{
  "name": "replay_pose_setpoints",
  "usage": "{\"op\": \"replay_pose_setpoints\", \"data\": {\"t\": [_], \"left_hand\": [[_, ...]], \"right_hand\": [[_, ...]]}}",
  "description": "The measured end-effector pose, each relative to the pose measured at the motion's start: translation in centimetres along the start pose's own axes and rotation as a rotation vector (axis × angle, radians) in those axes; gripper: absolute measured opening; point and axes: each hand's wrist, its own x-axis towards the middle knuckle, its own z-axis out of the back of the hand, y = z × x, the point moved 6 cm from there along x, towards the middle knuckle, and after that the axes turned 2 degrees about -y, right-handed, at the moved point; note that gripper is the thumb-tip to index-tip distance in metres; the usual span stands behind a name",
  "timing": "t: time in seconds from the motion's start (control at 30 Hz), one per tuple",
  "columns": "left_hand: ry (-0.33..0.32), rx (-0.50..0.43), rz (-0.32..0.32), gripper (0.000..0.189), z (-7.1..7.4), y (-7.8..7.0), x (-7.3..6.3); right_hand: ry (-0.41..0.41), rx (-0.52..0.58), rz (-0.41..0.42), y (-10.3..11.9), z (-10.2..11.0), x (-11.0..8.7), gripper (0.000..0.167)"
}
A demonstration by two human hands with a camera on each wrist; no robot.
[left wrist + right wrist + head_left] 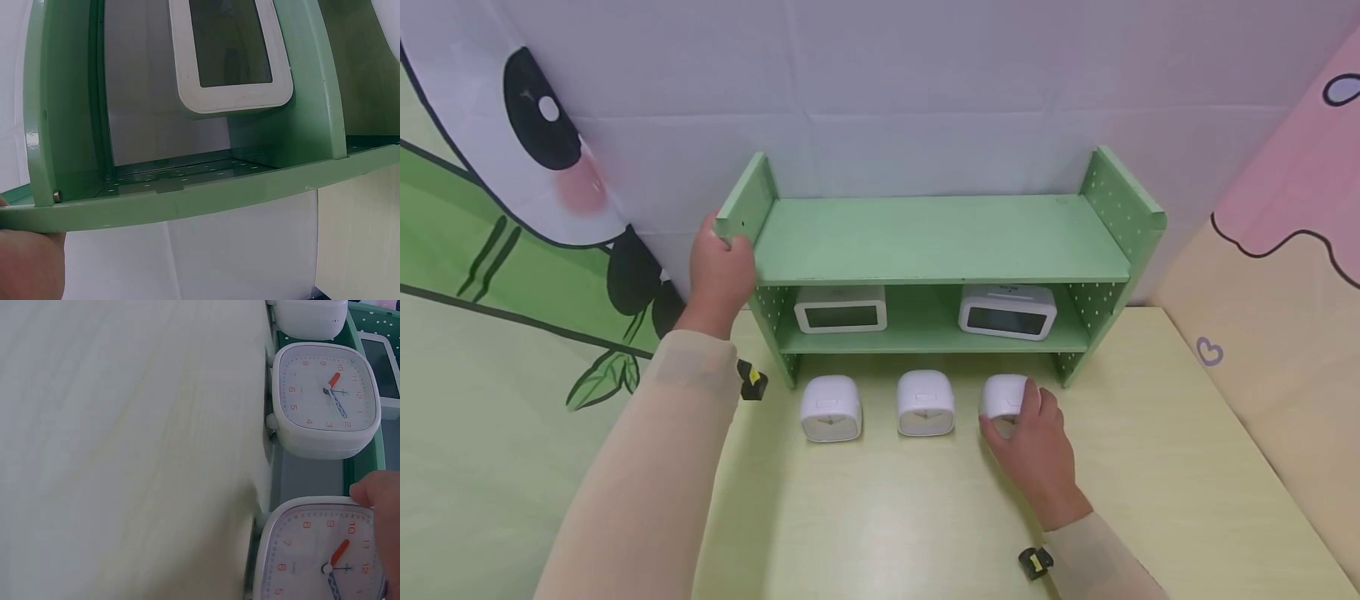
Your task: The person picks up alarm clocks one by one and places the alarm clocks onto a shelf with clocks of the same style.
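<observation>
My left hand [721,271] grips the front edge of the left side panel of a green two-tier shelf [940,242]; in the left wrist view part of that hand [30,265] shows at the lower left. On the table in front of the shelf, my right hand [1037,450] holds the rightmost white alarm clock [1003,393], thumb on one side and fingers on the other. Its dial [306,556] with an orange hour hand faces the right wrist camera. The middle alarm clock [925,400] and the left alarm clock [831,407] stand upright beside it.
Two white digital clocks with dark screens sit on the lower shelf, a left one [841,308] and a right one [1007,312], the latter slightly turned. The pale wooden table [880,517] extends toward me. Behind the shelf hangs a printed cloth [925,92].
</observation>
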Motion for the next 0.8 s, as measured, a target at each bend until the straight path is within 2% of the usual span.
{"op": "replay_pose_setpoints", "data": {"t": [0.13,0.27,0.43,0.63,0.8], "left_hand": [[-0.002,0.000,-0.003,0.060,0.0,0.0,0.0],[0.005,-0.001,0.009,0.060,-0.1,0.1,0.1],[0.009,-0.005,0.020,0.060,0.0,0.2,0.2],[0.008,-0.001,0.020,0.059,-0.2,0.3,0.2],[0.008,-0.003,0.015,0.059,-0.1,0.2,0.2]], "right_hand": [[0.000,0.046,-0.050,-0.1,0.0,0.0,0.099],[0.042,0.142,-0.173,-0.8,-0.3,-0.2,0.109],[0.083,0.290,-0.288,-1.4,-1.0,-0.4,0.107],[0.050,0.420,-0.336,-1.9,-1.3,-0.4,0.101],[0.036,0.453,-0.351,-2.2,-1.3,-0.6,0.103]]}}
